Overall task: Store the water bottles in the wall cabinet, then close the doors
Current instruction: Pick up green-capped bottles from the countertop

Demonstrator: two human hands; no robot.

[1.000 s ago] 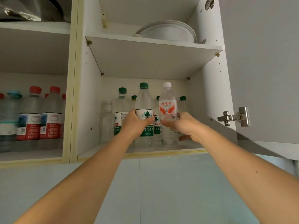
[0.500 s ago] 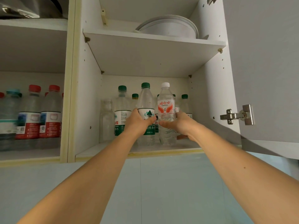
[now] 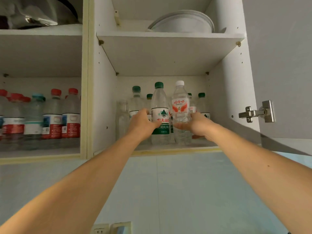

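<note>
A single head-worn wide-angle camera supplies the only view. It sits below the wall cabinet (image 3: 104, 98) and faces forward and upward into the open compartments, showing the underside of the upper shelf (image 3: 168, 53). Both forearms extend away from the lens into the lower compartment. The open door (image 3: 283, 65) fills the right edge.

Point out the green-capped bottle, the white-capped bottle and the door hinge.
green-capped bottle (image 3: 160, 115): head view, on its white and green label.
white-capped bottle (image 3: 180, 107): head view, on its red and white label.
door hinge (image 3: 256, 113): head view, on the metal arm.
</note>
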